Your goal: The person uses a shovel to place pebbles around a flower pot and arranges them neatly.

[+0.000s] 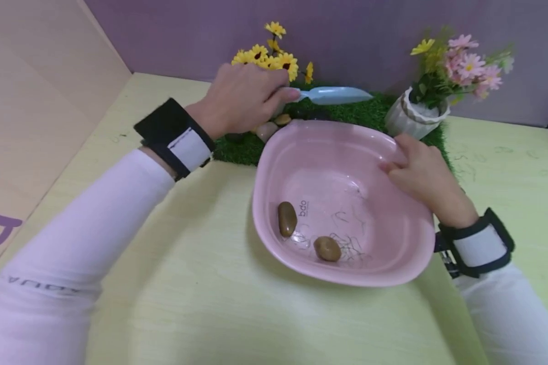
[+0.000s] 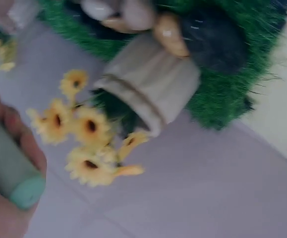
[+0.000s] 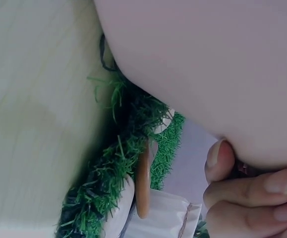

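Note:
My left hand (image 1: 251,99) grips a trowel with a narrow light blue blade (image 1: 340,95). The blade points right, above the artificial grass. In the left wrist view, the fingers wrap round its grey-green handle (image 2: 7,158). My right hand (image 1: 422,175) holds the far right rim of a pink basin (image 1: 408,218), fingers curled over the edge in the right wrist view. The basin looks tilted toward me. Inside lie a long brown stone (image 1: 287,219) and a rounder brown stone (image 1: 327,249), with thin dark strands (image 1: 349,246) scattered on the bottom.
Behind the basin stretches a strip of artificial grass (image 1: 237,152) bearing pebbles (image 1: 267,132) and a dark stone (image 2: 215,39). Yellow flowers (image 1: 286,63) stand in a pale pot (image 2: 155,82). Pink flowers fill a white pot (image 1: 411,121) at right. A purple wall (image 1: 370,35) backs the table.

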Demonstrator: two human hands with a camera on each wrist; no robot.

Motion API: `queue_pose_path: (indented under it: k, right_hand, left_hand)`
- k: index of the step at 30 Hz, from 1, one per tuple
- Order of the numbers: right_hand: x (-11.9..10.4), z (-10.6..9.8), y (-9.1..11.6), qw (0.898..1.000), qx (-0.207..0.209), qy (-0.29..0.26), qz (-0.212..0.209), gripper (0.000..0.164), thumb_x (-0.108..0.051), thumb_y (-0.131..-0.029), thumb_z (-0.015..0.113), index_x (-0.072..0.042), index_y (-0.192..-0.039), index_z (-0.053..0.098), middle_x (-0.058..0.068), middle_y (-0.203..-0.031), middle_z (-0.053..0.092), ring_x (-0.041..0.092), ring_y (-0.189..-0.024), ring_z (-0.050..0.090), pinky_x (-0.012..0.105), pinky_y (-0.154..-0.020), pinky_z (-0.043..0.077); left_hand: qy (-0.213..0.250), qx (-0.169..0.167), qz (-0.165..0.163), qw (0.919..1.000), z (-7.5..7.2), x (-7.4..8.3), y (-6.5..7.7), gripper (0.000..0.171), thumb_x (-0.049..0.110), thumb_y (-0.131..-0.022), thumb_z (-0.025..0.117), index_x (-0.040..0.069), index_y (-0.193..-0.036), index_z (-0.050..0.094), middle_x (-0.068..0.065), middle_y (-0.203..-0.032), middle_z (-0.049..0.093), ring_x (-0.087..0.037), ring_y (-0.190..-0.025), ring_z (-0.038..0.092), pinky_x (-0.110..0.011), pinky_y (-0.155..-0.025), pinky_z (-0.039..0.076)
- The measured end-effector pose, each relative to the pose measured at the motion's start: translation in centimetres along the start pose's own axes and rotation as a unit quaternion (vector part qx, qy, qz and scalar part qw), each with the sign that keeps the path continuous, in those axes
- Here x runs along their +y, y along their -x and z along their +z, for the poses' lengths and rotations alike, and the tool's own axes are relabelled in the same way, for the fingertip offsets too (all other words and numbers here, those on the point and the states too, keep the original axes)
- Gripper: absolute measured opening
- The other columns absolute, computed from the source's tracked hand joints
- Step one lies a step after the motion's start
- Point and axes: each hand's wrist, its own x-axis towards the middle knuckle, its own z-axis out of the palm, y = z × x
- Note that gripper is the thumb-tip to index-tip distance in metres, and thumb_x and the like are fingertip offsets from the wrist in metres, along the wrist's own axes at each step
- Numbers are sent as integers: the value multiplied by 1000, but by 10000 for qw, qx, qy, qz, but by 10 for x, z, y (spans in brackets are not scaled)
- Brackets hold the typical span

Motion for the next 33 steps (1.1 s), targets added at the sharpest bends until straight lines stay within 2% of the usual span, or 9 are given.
queue_pose_path:
  k: [4, 7, 11, 15, 20, 22, 26, 29, 33]
  right_hand:
    - [-1, 0, 0, 9999, 93, -18, -64, 28, -26, -94, 61, -3, -107, 52, 23, -87, 60, 39, -75, 56, 39, -62, 39]
    - [-1, 0, 0, 9999, 98, -47, -50, 27, -24, -93, 62, -3, -107, 53, 23, -86, 60, 38, -75, 56, 38, -62, 40]
    - [-1, 0, 0, 10000, 46, -24, 2, 27, -25, -94, 61, -3, -107, 52, 23, -86, 60, 37, -74, 57, 37, -59, 41]
    - [0, -1, 0, 10000, 28, -29, 2, 29, -25, -94, 62, -2, -109, 52, 23, -86, 60, 36, -73, 57, 36, -58, 41]
    - [0, -2, 0, 10000, 43, -24, -68, 30, -25, -94, 61, -1, -112, 53, 23, -88, 61, 36, -74, 58, 35, -58, 42]
    - [0, -3, 0, 9999, 47, -40, -103, 31, -24, -94, 61, -1, -112, 53, 23, -88, 61, 36, -74, 58, 35, -58, 42]
    - [0, -3, 0, 9999, 57, -52, -98, 30, -25, -94, 61, -1, -111, 53, 23, -86, 60, 35, -72, 58, 35, -57, 41]
    - [1, -3, 0, 10000, 55, -50, -52, 30, -25, -94, 62, -1, -110, 53, 23, -86, 60, 36, -73, 58, 35, -58, 40]
    - [1, -3, 0, 10000, 76, -26, -59, 31, -25, -94, 62, -1, -111, 53, 24, -88, 60, 37, -75, 58, 37, -59, 40]
  left_hand:
    - [272, -443, 341, 9981, -19, 7, 4, 42, 50, -102, 43, 13, -93, 61, -3, -74, 58, -21, -66, 54, -33, -56, 37]
    - [277, -620, 611, 9958, -32, 10, 5, 39, 50, -99, 53, 13, -97, 66, -5, -85, 68, -24, -77, 59, -42, -82, 43]
    - [-35, -585, 837, 9948, -42, 16, 6, 33, 45, -91, 67, 14, -97, 73, -6, -96, 74, -33, -101, 56, -59, -111, 19]
    - [-392, -531, 703, 9953, -43, 25, 10, 20, 33, -87, 74, 16, -95, 77, -9, -105, 73, -39, -124, 40, -65, -112, 6]
    - [-1150, -516, 792, 9889, -42, 42, 15, 11, 20, -87, 73, 15, -95, 75, -12, -108, 68, -37, -121, 37, -61, -104, 16]
    - [-1498, -532, 945, 9828, -42, 53, 16, 9, 15, -92, 65, 13, -90, 73, -11, -104, 67, -36, -117, 37, -58, -101, 19]
    - [-2386, -344, 1166, 9635, -36, 76, 18, 27, 7, -97, 51, 15, -77, 65, -8, -94, 64, -35, -117, 36, -54, -102, 21]
    - [-3106, -140, 1086, 9442, -27, 92, 22, 34, 2, -95, 44, 18, -68, 59, -4, -84, 59, -33, -118, 34, -53, -104, 18]
    - [-3761, -208, 875, 9222, -22, 111, 32, 39, -8, -88, 37, 17, -63, 56, -1, -74, 53, -31, -114, 32, -50, -105, 17]
